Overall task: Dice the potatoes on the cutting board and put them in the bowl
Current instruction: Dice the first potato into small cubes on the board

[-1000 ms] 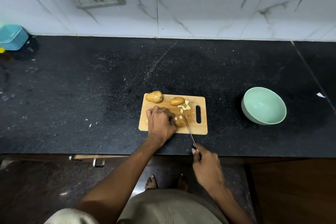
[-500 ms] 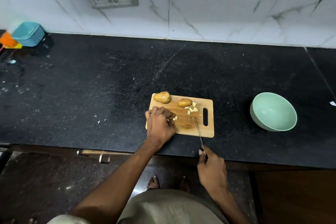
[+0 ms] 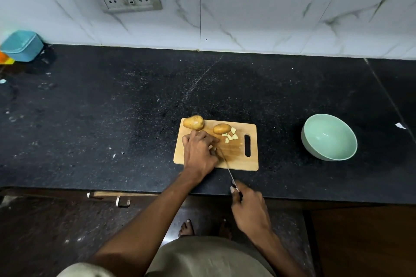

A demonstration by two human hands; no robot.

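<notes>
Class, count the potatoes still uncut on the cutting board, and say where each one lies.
2. One potato sits at the board's far left corner; a smaller potato lies right of it, beside the diced pieces. The left hand may hide more.

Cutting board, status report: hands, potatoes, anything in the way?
Left hand holds a piece down; right hand grips knife. Two potatoes uncut, few dice on cutting board. Bowl empty, path clear.

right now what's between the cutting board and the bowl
Only bare black counter between cutting board and bowl, in the head view.
</notes>
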